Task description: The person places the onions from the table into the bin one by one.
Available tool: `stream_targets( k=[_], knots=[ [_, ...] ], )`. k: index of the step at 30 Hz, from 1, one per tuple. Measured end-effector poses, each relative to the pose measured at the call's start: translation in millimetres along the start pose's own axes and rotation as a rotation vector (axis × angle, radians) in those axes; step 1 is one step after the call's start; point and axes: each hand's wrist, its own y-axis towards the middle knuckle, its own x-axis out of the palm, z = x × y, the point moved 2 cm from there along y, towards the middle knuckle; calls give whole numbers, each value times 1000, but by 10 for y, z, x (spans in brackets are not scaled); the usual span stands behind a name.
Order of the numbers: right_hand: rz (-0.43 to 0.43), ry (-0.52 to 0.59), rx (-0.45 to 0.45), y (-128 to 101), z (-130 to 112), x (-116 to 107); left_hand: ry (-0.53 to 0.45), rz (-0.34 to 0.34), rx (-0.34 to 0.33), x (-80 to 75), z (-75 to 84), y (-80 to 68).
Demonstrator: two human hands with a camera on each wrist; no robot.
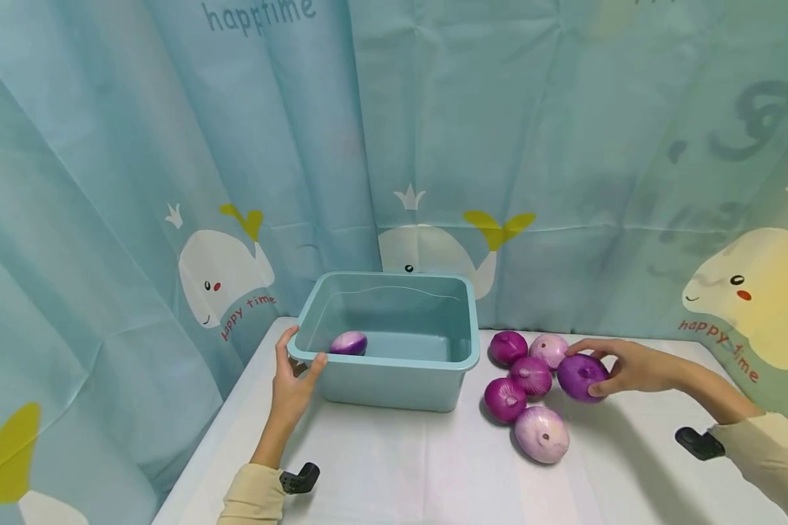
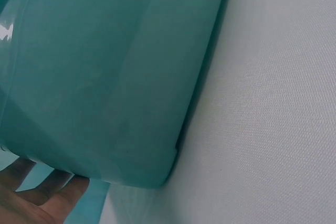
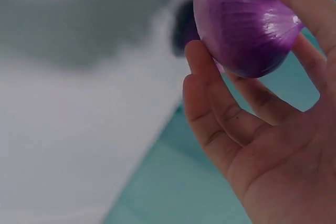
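A purple onion is pinched between the thumb and fingers of my right hand, at the right of the head view. The right wrist view shows this onion up close, smooth and shiny. My left hand grips the front left corner of a blue-green plastic bin, thumb at the front rim and fingers round the left side. Inside the bin, at the left, lies a purple and white onion. In the left wrist view, fingers touch the wall of the bin.
Several onions lie clustered right of the bin, among them a pale one in front and a dark magenta one at the back. A white cloth covers the table. A whale-print curtain hangs behind.
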Motion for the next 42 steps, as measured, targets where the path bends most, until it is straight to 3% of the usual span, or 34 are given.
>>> stream_targets(
  k=[5,12,19,27,36,42],
  knots=[
    [114,-19,-38,115,-265,-325,1,4,0,3,-3,0],
    [354,-193,-34,340,-586,-658,2,9,1,2,-11,3],
    [465,-338,9,575,-843,-818,8,9,2,-4,-12,-2],
    [428,-331,15,780,-1051,-870,1,10,9,-3,2,-4],
    [348,-302,-40,1250,-1281,-730,-8,6,-13,-5,13,-26],
    [265,-274,-69,1669,-1490,-581,-16,0,-4,-12,265,-84]
  ],
)
